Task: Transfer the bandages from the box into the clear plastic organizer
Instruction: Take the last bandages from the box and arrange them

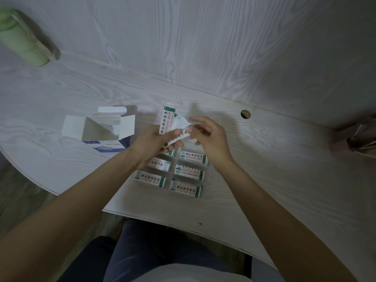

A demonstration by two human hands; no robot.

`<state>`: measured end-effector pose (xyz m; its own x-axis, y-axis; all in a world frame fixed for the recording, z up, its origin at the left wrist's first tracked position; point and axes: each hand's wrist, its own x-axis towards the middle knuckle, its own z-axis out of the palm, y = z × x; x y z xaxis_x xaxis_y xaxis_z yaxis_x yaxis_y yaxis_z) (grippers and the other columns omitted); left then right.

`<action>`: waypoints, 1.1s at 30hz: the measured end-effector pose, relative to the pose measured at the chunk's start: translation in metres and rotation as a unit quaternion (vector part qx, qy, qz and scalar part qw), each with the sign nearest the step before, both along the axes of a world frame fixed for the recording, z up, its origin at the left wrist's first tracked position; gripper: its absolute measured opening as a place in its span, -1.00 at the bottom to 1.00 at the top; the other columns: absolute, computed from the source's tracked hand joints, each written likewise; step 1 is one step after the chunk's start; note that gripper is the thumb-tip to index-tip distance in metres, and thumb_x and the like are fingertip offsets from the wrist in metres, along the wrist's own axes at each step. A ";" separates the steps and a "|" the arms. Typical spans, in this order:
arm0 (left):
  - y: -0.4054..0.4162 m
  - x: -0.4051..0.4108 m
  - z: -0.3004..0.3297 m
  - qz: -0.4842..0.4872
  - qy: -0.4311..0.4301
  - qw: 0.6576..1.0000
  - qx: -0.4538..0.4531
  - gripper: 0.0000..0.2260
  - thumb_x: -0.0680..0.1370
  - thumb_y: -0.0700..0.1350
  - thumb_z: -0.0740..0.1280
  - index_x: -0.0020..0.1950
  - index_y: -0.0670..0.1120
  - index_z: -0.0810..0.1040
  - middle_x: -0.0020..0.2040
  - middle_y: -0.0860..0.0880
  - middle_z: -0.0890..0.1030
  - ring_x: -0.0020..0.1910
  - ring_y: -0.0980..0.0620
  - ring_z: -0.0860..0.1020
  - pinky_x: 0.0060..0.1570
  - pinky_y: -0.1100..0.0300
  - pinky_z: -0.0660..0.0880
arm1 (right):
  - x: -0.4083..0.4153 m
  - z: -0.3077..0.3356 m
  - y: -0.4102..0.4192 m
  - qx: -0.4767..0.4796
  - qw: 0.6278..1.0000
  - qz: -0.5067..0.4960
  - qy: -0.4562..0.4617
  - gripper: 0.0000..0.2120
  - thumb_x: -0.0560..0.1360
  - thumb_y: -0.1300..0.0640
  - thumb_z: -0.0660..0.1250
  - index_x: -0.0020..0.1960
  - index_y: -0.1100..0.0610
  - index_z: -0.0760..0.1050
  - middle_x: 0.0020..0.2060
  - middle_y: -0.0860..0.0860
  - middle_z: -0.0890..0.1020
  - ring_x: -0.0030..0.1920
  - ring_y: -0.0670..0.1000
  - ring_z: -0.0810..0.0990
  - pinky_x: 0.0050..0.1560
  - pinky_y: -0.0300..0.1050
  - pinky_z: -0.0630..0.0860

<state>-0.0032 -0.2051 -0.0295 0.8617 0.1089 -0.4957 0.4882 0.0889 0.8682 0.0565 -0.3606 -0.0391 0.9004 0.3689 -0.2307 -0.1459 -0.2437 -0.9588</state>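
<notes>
1. A green cylinder [23, 38] stood at the far left of the pale wood-grain surface [264, 159].
2. The bandage box [101, 129] lay open, left of the hands.
3. The left hand [151, 142] gripped a fanned bunch of wrapped bandages [173, 124], its fingers clamped on them above the clear plastic organizer [173, 171].
4. More bandages lay in the organizer's compartments.
5. The right hand [209, 137] hovered just beside the bunch, fingers loosely apart and curled, holding nothing.
</notes>
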 end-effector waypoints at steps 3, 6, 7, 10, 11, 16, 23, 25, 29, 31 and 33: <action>-0.004 0.001 0.003 -0.005 -0.018 1.000 -0.021 -0.72 0.54 0.03 0.26 0.09 -0.14 0.56 -0.19 -0.08 0.68 -0.34 0.13 0.57 -0.18 0.23 0.52 | 0.005 0.005 0.003 -0.002 1.000 -0.001 0.015 -0.84 0.44 0.27 0.44 0.01 0.16 0.60 -0.24 0.01 0.66 -0.36 -0.17 0.58 -0.28 -0.27 0.51; -0.003 0.002 0.002 0.017 -0.008 0.998 -0.059 -0.72 0.60 -0.04 0.21 0.16 -0.19 0.52 -0.06 -0.16 0.68 -0.15 -0.01 0.67 -0.17 0.26 0.59 | 0.006 0.002 -0.002 0.004 0.999 -0.027 0.025 -0.84 0.44 0.30 0.43 -0.01 0.13 0.60 -0.26 0.04 0.66 -0.40 -0.16 0.58 -0.28 -0.29 0.52; -0.002 0.002 0.001 0.028 0.002 0.998 -0.059 -0.73 0.60 -0.06 0.22 0.18 -0.20 0.50 -0.03 -0.17 0.67 -0.11 -0.04 0.68 -0.15 0.25 0.60 | 0.007 0.000 -0.004 -0.004 0.999 -0.033 0.024 -0.87 0.45 0.30 0.42 -0.05 0.11 0.60 -0.25 0.05 0.66 -0.40 -0.16 0.58 -0.29 -0.30 0.51; -0.001 0.003 -0.001 0.069 0.000 0.997 -0.020 -0.78 0.60 -0.08 0.23 0.14 -0.18 0.49 -0.05 -0.13 0.66 -0.20 0.01 0.68 -0.19 0.27 0.61 | 0.004 -0.012 -0.013 -0.051 0.997 -0.053 0.025 -0.86 0.49 0.27 0.38 -0.17 0.06 0.53 -0.22 0.03 0.65 -0.39 -0.15 0.57 -0.32 -0.31 0.49; 0.001 0.003 -0.001 0.082 -0.014 0.997 -0.009 -0.81 0.60 -0.07 0.22 0.10 -0.16 0.51 -0.06 -0.12 0.66 -0.24 0.04 0.67 -0.20 0.27 0.61 | 0.003 -0.017 -0.017 -0.067 0.996 -0.057 0.026 -0.86 0.49 0.25 0.38 -0.18 0.05 0.52 -0.22 0.03 0.65 -0.38 -0.14 0.57 -0.32 -0.30 0.48; 0.006 0.002 -0.006 0.095 -0.050 0.994 0.010 -0.86 0.61 -0.05 0.21 -0.01 -0.05 0.53 -0.09 -0.12 0.67 -0.28 0.06 0.65 -0.20 0.26 0.60 | -0.004 -0.038 -0.028 -0.177 0.983 -0.045 -0.013 -0.96 0.51 0.22 0.36 -0.08 0.12 0.56 -0.15 0.01 0.62 -0.24 -0.13 0.55 -0.32 -0.40 0.44; 0.006 0.001 -0.010 0.093 -0.044 0.995 0.012 -0.84 0.61 -0.03 0.22 -0.01 -0.07 0.54 -0.11 -0.10 0.68 -0.26 0.04 0.66 -0.15 0.20 0.61 | -0.016 -0.047 -0.023 -0.393 0.908 0.060 -0.133 -0.90 0.53 0.15 0.27 -0.04 0.10 0.56 -0.13 -0.01 0.57 -0.09 0.01 0.54 -0.26 -0.14 0.40; 0.005 0.001 -0.010 0.092 -0.043 0.995 0.012 -0.84 0.61 -0.03 0.22 -0.01 -0.07 0.54 -0.11 -0.10 0.68 -0.27 0.05 0.66 -0.15 0.21 0.61 | -0.018 -0.048 -0.021 -0.443 0.869 0.099 -0.195 -0.87 0.54 0.13 0.26 -0.01 0.11 0.57 -0.07 0.01 0.52 0.00 0.02 0.48 -0.23 -0.15 0.36; 0.003 0.001 -0.009 0.093 -0.041 0.995 0.012 -0.86 0.61 -0.04 0.22 0.00 -0.07 0.53 -0.10 -0.12 0.67 -0.28 0.06 0.66 -0.16 0.23 0.61 | -0.020 -0.053 -0.019 -0.467 0.850 0.125 -0.211 -0.82 0.54 0.12 0.25 0.02 0.15 0.59 0.01 0.02 0.47 0.07 0.01 0.40 -0.11 -0.11 0.44; 0.003 0.001 -0.008 0.092 -0.040 0.995 0.014 -0.85 0.61 -0.05 0.22 0.00 -0.07 0.53 -0.10 -0.13 0.66 -0.29 0.06 0.65 -0.17 0.24 0.61 | -0.020 -0.053 -0.018 -0.460 0.855 0.133 -0.197 -0.81 0.54 0.14 0.25 0.03 0.16 0.61 0.01 0.02 0.44 0.09 0.00 0.38 -0.10 -0.09 0.44; 0.002 0.000 -0.008 0.091 -0.038 0.995 0.014 -0.84 0.61 -0.05 0.22 0.01 -0.09 0.53 -0.10 -0.13 0.66 -0.29 0.06 0.65 -0.18 0.25 0.61 | -0.018 -0.052 -0.017 -0.452 0.860 0.138 -0.191 -0.81 0.54 0.14 0.26 0.05 0.16 0.60 0.01 0.03 0.44 0.11 0.00 0.37 -0.15 -0.12 0.39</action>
<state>-0.0030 -0.2026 -0.0373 0.8609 0.2797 -0.4250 0.3998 0.1448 0.9051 0.0387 -0.3773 -0.0907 0.8812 0.4060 -0.2422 0.3211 -0.8900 -0.3239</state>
